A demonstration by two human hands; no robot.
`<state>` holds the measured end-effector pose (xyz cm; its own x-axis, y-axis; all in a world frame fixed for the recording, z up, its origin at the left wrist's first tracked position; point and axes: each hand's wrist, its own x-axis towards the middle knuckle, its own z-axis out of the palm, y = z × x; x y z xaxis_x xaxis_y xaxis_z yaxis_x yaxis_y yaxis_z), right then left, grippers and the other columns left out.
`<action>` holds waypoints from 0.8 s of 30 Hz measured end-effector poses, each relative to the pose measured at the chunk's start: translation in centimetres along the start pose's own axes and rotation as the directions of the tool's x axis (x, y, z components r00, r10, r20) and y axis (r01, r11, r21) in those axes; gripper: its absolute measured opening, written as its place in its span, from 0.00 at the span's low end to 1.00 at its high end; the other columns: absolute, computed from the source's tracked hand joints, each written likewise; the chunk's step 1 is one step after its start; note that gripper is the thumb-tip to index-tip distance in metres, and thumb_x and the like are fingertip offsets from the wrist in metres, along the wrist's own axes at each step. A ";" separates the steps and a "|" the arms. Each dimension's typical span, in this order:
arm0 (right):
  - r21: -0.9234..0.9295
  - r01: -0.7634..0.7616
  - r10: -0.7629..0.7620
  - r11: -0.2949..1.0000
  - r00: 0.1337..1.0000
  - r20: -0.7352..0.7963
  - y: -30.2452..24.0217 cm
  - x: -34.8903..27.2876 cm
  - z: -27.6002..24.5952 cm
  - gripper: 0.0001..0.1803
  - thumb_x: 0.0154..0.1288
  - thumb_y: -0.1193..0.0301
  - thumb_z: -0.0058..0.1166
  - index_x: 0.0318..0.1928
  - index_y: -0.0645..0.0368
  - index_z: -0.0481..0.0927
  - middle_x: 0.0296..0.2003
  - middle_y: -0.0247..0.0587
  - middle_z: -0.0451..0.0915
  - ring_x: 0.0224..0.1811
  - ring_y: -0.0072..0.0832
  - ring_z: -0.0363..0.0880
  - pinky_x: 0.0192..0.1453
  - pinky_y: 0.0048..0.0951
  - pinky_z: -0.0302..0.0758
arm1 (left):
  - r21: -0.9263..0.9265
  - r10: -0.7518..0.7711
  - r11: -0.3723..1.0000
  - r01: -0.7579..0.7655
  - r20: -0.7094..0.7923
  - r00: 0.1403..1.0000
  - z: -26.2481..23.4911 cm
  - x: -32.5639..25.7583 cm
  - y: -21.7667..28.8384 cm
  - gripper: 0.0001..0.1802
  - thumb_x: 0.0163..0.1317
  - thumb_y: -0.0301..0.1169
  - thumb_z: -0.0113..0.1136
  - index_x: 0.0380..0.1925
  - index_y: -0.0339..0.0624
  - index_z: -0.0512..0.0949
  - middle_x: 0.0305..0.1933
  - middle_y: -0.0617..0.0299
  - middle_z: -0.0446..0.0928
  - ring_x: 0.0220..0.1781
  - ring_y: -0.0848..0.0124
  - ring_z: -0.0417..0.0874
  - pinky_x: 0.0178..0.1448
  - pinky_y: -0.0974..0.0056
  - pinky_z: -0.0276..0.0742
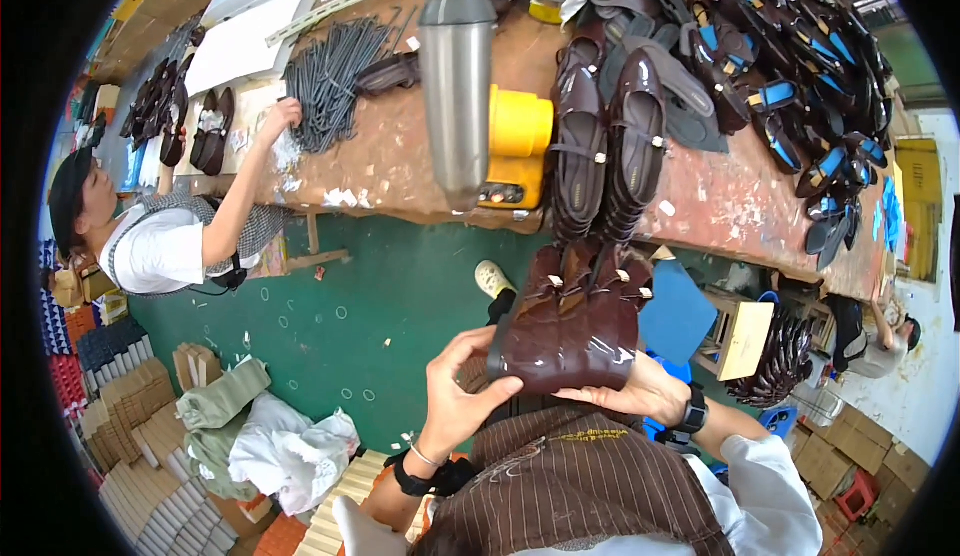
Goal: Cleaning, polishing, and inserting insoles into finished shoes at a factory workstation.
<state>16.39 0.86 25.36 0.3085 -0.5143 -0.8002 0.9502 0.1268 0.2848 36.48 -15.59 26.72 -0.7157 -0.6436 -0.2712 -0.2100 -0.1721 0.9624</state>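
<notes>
— So, your left hand and right hand are both clamped on the dark brown shoe pair, held just short of the workbench. What could slip?

— You grip only the glossy heels; tilt them and I judge they slide out.

— Any containers?

— None with visible contents. Beyond the shoes, finished pairs lie loose on the workbench.

Brown cardboard boxes sit at lower right; flat tan cartons stack at lower left.
</notes>
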 end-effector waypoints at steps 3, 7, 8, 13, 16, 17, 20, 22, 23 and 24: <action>0.229 -0.217 0.173 0.949 0.964 0.200 1.1 3.9 1.6 0.23 0.82 0.63 0.36 0.67 0.64 0.67 0.66 0.55 0.70 0.68 0.53 0.70 0.73 0.62 0.68 | 0.130 0.014 0.991 -0.003 -0.088 0.996 -2.5 0.5 -0.2 0.25 0.56 0.36 0.73 0.50 0.30 0.81 0.52 0.50 0.82 0.52 0.64 0.83 0.58 0.61 0.77; 0.304 -0.239 0.174 0.922 0.959 0.224 1.3 8.1 2.5 0.23 0.81 0.62 0.38 0.65 0.66 0.68 0.65 0.57 0.70 0.68 0.53 0.69 0.72 0.65 0.67 | 0.128 -0.028 0.990 0.052 -0.176 0.984 -4.4 2.3 -1.5 0.23 0.58 0.34 0.71 0.49 0.29 0.82 0.51 0.50 0.83 0.51 0.63 0.84 0.58 0.61 0.77; 0.335 -0.254 0.182 0.907 0.956 0.232 1.2 9.0 2.6 0.24 0.80 0.61 0.39 0.65 0.66 0.68 0.65 0.57 0.70 0.68 0.53 0.69 0.72 0.65 0.67 | 0.119 -0.027 0.992 0.050 -0.189 0.982 -4.7 2.8 -2.0 0.23 0.59 0.35 0.70 0.49 0.29 0.82 0.51 0.50 0.83 0.51 0.63 0.84 0.57 0.61 0.77; 0.354 -0.186 0.104 0.917 0.966 0.238 0.8 10.8 2.8 0.24 0.80 0.61 0.42 0.65 0.64 0.68 0.65 0.55 0.70 0.69 0.53 0.68 0.72 0.64 0.67 | 0.091 -0.074 0.992 0.093 -0.195 0.978 -5.6 4.3 -3.8 0.23 0.60 0.37 0.69 0.49 0.29 0.81 0.51 0.51 0.83 0.52 0.64 0.83 0.57 0.61 0.77; 0.317 -0.128 0.045 0.940 0.966 0.255 0.8 11.0 3.1 0.23 0.80 0.61 0.41 0.65 0.63 0.69 0.65 0.54 0.70 0.69 0.51 0.68 0.72 0.63 0.68 | 0.066 -0.076 0.994 0.090 -0.192 0.979 -5.7 5.1 -4.6 0.23 0.61 0.37 0.69 0.49 0.29 0.81 0.50 0.52 0.82 0.52 0.65 0.82 0.57 0.62 0.76; 0.301 -0.116 0.031 0.946 0.962 0.272 0.9 11.1 3.3 0.23 0.80 0.61 0.41 0.65 0.62 0.69 0.65 0.53 0.70 0.69 0.51 0.68 0.72 0.63 0.68 | 0.066 -0.068 0.994 0.082 -0.188 0.980 -5.8 5.3 -4.7 0.24 0.61 0.38 0.69 0.49 0.29 0.81 0.50 0.52 0.82 0.52 0.65 0.82 0.57 0.62 0.75; 0.354 -0.141 0.032 0.924 0.954 0.298 1.3 11.3 3.9 0.22 0.80 0.62 0.41 0.66 0.63 0.68 0.65 0.53 0.71 0.69 0.50 0.69 0.72 0.62 0.68 | 0.049 -0.067 0.996 0.079 -0.206 0.976 -6.3 5.5 -4.7 0.24 0.61 0.38 0.68 0.49 0.28 0.81 0.50 0.53 0.81 0.52 0.66 0.81 0.58 0.62 0.74; 0.336 -0.142 0.032 0.931 0.949 0.312 1.5 11.4 4.4 0.22 0.80 0.63 0.40 0.66 0.63 0.68 0.64 0.53 0.71 0.68 0.49 0.70 0.72 0.62 0.69 | 0.042 -0.080 0.995 0.092 -0.228 0.970 -6.8 5.3 -4.4 0.25 0.60 0.39 0.68 0.49 0.28 0.81 0.51 0.53 0.80 0.53 0.67 0.79 0.60 0.62 0.72; 0.317 -0.134 0.032 0.939 0.951 0.309 1.6 11.5 4.7 0.22 0.80 0.64 0.39 0.66 0.63 0.68 0.64 0.52 0.72 0.68 0.49 0.70 0.72 0.62 0.69 | 0.039 -0.074 0.996 0.086 -0.236 0.969 -7.0 5.1 -4.2 0.25 0.60 0.39 0.68 0.50 0.28 0.80 0.51 0.53 0.80 0.53 0.67 0.79 0.60 0.62 0.72; 0.312 -0.150 0.034 0.938 0.937 0.348 1.7 11.6 4.9 0.22 0.80 0.64 0.39 0.66 0.63 0.68 0.64 0.52 0.72 0.67 0.49 0.71 0.72 0.62 0.69 | 0.033 -0.069 0.996 0.080 -0.245 0.967 -7.3 4.9 -3.9 0.26 0.60 0.39 0.68 0.50 0.28 0.80 0.51 0.53 0.80 0.54 0.67 0.79 0.61 0.62 0.72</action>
<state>21.38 -9.07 19.12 0.3059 -0.7725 -0.5565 0.8311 -0.0684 0.5519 38.61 -23.50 21.68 -0.5141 -0.7934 -0.3260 -0.2881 -0.1983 0.9369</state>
